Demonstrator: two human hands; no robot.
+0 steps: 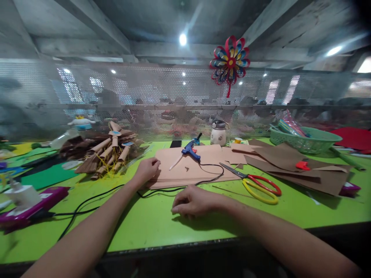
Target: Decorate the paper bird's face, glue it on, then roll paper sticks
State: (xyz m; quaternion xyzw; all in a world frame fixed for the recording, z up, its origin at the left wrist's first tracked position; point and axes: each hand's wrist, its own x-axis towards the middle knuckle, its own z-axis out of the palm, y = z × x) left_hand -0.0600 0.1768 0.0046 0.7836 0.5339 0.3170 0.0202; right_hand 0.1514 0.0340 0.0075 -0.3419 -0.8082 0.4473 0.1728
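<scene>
My left hand (147, 170) rests at the left edge of a stack of light brown paper sheets (208, 174), its fingers curled closed. Nearer the table's front edge, my right hand (195, 201) lies with thumb and fingers drawn together; whatever may be between the fingertips of either hand is hidden. A blue hot glue gun (190, 150), with a glue stick pointing toward the front left, lies on the paper. Its black cord (213, 179) loops between my hands. Scissors (255, 183) with red and yellow handles lie partly open right of the paper. A small brown scrap (187, 168) sits on the sheets.
Bundled brown paper rolls (114, 154) stand at the left, behind a purple power strip (55, 195) with a white plug. Dark brown sheets (298, 166) and a green basket (307, 141) fill the right. A jar (218, 133) stands at the back before a perforated screen (162, 92).
</scene>
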